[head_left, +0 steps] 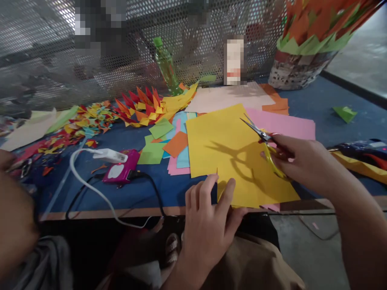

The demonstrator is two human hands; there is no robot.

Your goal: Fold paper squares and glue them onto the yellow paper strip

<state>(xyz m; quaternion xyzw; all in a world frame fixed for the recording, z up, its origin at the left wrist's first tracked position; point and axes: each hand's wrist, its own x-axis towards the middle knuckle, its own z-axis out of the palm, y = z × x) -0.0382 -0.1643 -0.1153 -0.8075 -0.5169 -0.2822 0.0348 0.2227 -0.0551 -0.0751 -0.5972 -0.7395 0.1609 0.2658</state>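
Observation:
Yellow paper [217, 137] lies on the blue table, with a slit or edge running in from its near side. At that near edge my left hand [208, 219] rests, fingers apart, its fingertips touching the paper. Above the sheet's right part, my right hand [298, 157] holds a pair of scissors [266, 139] by the yellow handles. The blades point away to the left and are slightly apart, clear of the paper, and they cast a shadow on it. Pink paper [287, 123] shows from under the yellow sheet on the right.
Green squares [152, 153], an orange square [177, 143] and folded pieces [145, 106] lie to the left. A purple power socket [122, 169] with cables stands near the front edge. Behind are a green bottle [166, 66] and a paper-covered pot [298, 68]. Another person's arm [15, 213] is at far left.

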